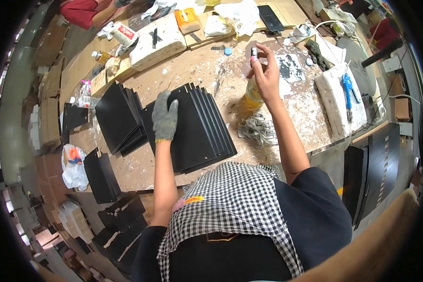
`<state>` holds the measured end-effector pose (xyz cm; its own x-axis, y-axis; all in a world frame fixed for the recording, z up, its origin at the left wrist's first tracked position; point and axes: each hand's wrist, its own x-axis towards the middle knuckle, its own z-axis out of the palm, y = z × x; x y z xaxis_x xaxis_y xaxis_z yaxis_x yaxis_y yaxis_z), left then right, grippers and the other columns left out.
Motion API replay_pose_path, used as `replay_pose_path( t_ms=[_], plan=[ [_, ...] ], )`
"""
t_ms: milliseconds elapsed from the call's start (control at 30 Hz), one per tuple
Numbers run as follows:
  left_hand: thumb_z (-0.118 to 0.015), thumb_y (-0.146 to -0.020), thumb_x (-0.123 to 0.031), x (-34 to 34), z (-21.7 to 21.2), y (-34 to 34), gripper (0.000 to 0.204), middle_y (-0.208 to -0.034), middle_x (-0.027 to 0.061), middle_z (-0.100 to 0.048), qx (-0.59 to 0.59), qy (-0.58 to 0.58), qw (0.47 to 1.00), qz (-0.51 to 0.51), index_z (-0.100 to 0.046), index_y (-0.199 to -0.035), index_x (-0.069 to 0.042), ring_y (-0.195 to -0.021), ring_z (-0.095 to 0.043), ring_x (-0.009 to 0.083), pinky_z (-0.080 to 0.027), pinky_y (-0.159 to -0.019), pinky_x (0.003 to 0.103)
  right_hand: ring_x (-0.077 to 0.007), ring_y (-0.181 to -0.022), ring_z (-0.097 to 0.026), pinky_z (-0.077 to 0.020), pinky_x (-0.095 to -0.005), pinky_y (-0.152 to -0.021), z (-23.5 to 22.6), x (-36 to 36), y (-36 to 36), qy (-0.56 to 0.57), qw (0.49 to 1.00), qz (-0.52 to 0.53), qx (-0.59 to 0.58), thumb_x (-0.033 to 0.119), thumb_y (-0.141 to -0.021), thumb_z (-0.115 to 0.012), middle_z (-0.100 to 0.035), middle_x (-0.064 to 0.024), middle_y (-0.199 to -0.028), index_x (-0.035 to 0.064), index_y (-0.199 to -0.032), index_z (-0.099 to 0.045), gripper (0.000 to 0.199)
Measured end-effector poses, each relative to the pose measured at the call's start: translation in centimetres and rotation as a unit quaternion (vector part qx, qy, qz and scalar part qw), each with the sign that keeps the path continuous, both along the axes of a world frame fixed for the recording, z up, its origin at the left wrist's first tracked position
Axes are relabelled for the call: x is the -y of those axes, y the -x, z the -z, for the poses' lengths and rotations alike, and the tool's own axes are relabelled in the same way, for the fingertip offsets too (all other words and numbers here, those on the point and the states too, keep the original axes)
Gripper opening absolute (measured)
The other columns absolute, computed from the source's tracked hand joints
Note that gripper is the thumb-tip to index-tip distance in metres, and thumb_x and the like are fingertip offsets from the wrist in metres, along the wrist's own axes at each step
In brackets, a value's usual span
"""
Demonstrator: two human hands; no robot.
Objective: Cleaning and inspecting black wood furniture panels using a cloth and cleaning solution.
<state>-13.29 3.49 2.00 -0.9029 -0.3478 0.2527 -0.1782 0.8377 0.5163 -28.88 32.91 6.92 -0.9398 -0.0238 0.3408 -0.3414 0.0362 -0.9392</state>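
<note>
A black-and-white checked apron (230, 207) fills the foreground. Beyond it, the grey-gloved left hand (165, 117) lies flat, fingers spread, on a fanned stack of black rectangular panels (197, 129) on the worktop (211, 70). The bare right hand (266, 75), farther right, pinches a small marker-like tube (254, 53) upright.
</note>
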Motion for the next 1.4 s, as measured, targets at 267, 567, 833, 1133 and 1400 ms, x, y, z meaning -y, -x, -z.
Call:
replay_pose_path(
  t_ms=[267,567,833,1133,1400],
  plan=[
    [-0.055,-0.097,-0.046,2.4,5.5,5.2,0.054,-0.138,0.0165,-0.058,0.101,0.139,0.985,0.033,-0.060,-0.133,-0.006,-0.133,-0.048,0.0337,-0.031,-0.115,0.046,-0.0100,-0.065,-0.062,-0.0491,-0.0229,-0.057,0.0,0.8,5.1,0.018,0.989,0.104,-0.099,0.022,-0.089,-0.073,-0.066,-0.0117,-0.104,0.0004,-0.123,-0.059,0.043],
    [-0.051,-0.099,-0.043,0.8,5.6,5.5,0.045,-0.122,0.0157,-0.067,0.077,0.159,0.984,0.009,-0.067,-0.123,-0.008,-0.116,-0.059,0.0342,-0.040,-0.106,0.046,-0.0129,-0.077,-0.062,-0.0504,-0.0262,-0.065,1.3,2.6,11.5,-0.060,0.981,0.149,-0.110,0.017,-0.086,-0.076,-0.067,-0.0069,-0.100,0.0064,-0.121,-0.062,0.040],
    [-0.051,-0.100,-0.041,-0.1,5.0,6.4,0.042,-0.122,0.0148,-0.067,0.110,0.167,0.980,0.004,-0.068,-0.121,-0.008,-0.116,-0.060,0.0335,-0.041,-0.105,0.045,-0.0167,-0.074,-0.062,-0.0505,-0.0273,-0.065,-0.8,2.3,9.8,-0.079,0.970,0.130,-0.190,0.010,-0.084,-0.075,-0.066,-0.0077,-0.099,0.0054,-0.118,-0.064,0.036],
    [-0.051,-0.099,-0.040,0.5,4.9,6.3,0.041,-0.119,0.0140,-0.069,0.079,0.128,0.988,0.021,-0.071,-0.116,-0.009,-0.113,-0.061,0.0335,-0.043,-0.103,0.045,-0.0215,-0.096,-0.063,-0.0486,-0.0352,-0.086,7.1,4.1,-6.5,-0.156,0.965,-0.177,-0.116,0.025,-0.079,-0.082,-0.071,-0.0044,-0.108,0.0143,-0.111,-0.076,0.034],
    [-0.043,-0.102,-0.043,0.8,5.5,6.5,0.046,-0.120,0.0136,-0.068,0.087,0.164,0.982,0.016,-0.070,-0.118,-0.009,-0.114,-0.061,0.0331,-0.043,-0.102,0.045,-0.0271,-0.105,-0.061,-0.0497,-0.0373,-0.092,10.9,6.3,-11.5,-0.169,0.958,-0.228,-0.043,0.017,-0.079,-0.079,-0.069,-0.0048,-0.116,0.0178,-0.111,-0.076,0.032]
  ],
)
